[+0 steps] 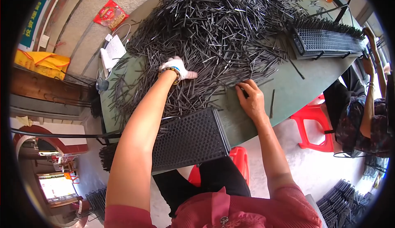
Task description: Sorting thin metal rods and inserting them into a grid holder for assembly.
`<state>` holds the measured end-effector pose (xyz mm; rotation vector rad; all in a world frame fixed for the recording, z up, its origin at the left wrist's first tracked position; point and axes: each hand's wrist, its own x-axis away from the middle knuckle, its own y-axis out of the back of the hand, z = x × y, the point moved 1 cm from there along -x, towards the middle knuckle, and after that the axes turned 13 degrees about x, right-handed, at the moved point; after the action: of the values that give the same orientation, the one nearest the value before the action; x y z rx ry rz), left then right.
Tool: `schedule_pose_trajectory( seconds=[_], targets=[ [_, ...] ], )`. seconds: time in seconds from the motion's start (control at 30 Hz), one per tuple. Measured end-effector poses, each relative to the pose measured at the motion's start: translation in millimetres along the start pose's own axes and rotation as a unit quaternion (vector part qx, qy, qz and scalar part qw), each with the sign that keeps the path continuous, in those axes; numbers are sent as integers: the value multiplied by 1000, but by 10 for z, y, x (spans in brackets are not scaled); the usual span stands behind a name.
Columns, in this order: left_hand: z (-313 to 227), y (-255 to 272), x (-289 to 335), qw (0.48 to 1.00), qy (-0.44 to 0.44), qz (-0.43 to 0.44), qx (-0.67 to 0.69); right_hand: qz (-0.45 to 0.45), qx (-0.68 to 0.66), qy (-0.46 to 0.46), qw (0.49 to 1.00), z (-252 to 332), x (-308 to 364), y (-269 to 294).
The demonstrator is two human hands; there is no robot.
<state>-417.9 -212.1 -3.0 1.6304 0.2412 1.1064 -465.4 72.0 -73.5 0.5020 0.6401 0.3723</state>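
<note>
A big heap of thin black strips (222,18) covers much of the green table. My left hand (175,67), in a white glove with a beaded bracelet at the wrist, lies on the near part of the heap, its thumb spread to the right; the other fingertips partly sink among the strips. My right hand (252,98) is bare and rests at the heap's near right edge. Its fingers are curled with thumb and forefinger close together; what they hold, if anything, is unclear. Below my left forearm lies a black perforated rack (189,139), with strips standing in its left end.
Another perforated rack (325,42), lined with strips, stands at the right near a person (366,121). Single strips lie by my right hand. A red packet (111,15) and a white device with a cable (113,53) sit far left. A red stool (314,123) stands right.
</note>
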Motion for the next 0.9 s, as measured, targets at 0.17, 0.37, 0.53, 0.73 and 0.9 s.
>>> schedule_pose_trajectory(
  seconds=[0.17, 0.37, 0.53, 0.73, 0.9],
  targets=[
    [-112, 155, -61, 999, 41, -4, 11, 3, -10, -8, 1000, -3, -1, 3],
    [-217, 66, 64, 995, 65, -54, -50, 2, -9, -13, 1000, -43, 2, 0],
    [-263, -62, 64, 978, -23, -148, -143, 2, -7, -7, 1000, 4, -21, -7],
    [48, 9, -25, 995, -55, -60, 62, -1, -17, -16, 1000, 0, -19, -23],
    [47, -60, -25, 986, -4, -27, 164, 2, -31, -29, 999, -28, -5, -13]
  ],
)
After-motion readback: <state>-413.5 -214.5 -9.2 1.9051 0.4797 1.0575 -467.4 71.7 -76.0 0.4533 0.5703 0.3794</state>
